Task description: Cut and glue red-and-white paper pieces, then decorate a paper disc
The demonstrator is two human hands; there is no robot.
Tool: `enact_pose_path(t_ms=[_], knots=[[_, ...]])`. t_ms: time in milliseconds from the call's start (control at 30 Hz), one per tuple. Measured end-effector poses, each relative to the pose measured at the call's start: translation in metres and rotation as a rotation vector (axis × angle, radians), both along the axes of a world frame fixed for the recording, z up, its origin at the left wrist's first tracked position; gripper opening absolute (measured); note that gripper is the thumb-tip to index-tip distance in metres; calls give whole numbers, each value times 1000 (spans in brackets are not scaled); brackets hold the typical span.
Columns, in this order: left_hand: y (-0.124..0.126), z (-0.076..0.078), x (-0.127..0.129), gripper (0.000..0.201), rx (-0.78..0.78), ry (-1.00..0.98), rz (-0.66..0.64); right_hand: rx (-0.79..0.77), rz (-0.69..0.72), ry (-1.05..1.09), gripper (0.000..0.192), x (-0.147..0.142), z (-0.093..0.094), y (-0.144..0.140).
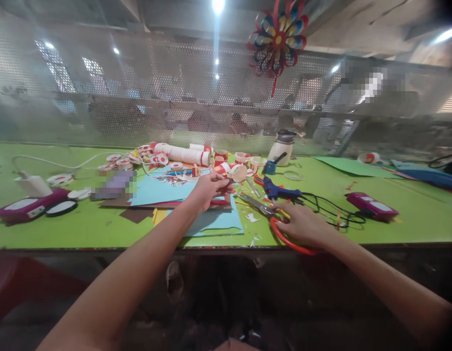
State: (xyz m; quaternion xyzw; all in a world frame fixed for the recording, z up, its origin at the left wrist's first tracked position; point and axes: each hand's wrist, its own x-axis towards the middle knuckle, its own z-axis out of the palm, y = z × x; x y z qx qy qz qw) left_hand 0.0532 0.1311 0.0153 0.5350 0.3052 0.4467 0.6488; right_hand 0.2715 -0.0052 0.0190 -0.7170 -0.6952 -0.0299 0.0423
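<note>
Scissors (275, 214) with long grey blades and a big red loop handle lie on the green table (412, 224), close to its near edge. Their blades point away toward the blue glue gun (280, 191), which sits just beyond them with its black cord (331, 209) curling off beside them. The right hand (302, 225) rests over the red handle, fingers curled loosely around the loop; whether it grips firmly cannot be told. Beside the scissors, on the far side from the cord, the left hand (209, 190) reaches over light blue paper sheets (211, 219) and closes its fingers on a small red-and-white paper cup (226, 170) lying on its side. Beyond the scissors, more red-and-white cups (242, 157) and a white roll (185, 154) crowd the table's far side, near a white bottle (282, 146).
</note>
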Motion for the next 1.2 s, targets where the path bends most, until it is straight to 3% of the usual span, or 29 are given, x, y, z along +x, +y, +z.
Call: enact_pose_path(t_ms=[300, 500, 700, 900, 967, 1067, 1200], knots=[[8, -7, 0, 15, -10, 22, 0, 12, -123, -102, 44, -13, 1, 15], [3, -2, 1, 13, -47, 66, -27, 25, -153, -165, 43, -4, 0, 17], [-5, 4, 2, 6, -118, 162, -82, -2, -133, -218, 43, -3, 1, 9], [-8, 4, 3, 3, -164, 171, -122, 70, -83, -281, 42, -2, -2, -3], [-6, 1, 3, 8, -174, 169, -134, 163, -37, -214, 38, -2, 2, -4], [-2, -4, 3, 15, -159, 161, -169, 292, 71, 93, 32, -8, 13, 2], [-1, -7, 1, 19, -150, 152, -201, 224, 259, 501, 30, -24, 25, 37]])
